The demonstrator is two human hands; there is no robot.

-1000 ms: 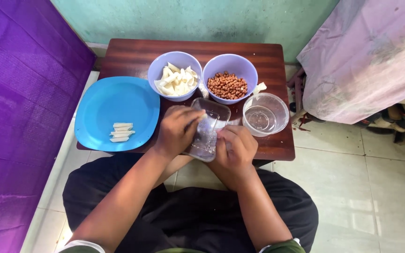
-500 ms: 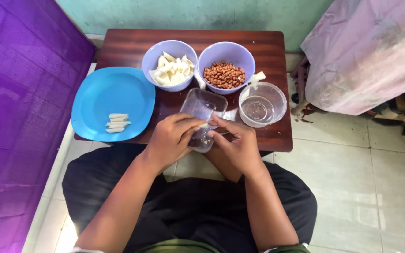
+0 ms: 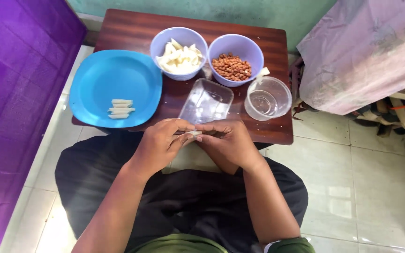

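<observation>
Both your left hand (image 3: 162,140) and right hand (image 3: 226,140) are pinching a small pale wrapper piece (image 3: 193,133); it is looking light, soft and tearable, so you are gripping its ends gently.

- The person is wearing dark black trousers, showing just below the wooden table (image 3: 277,133).
- An olive-green top is showing further from the table.
- Both forearms are showing bare, each ending in a hand: left hand (image 3: 158,145), right hand (image 3: 230,143).
</observation>
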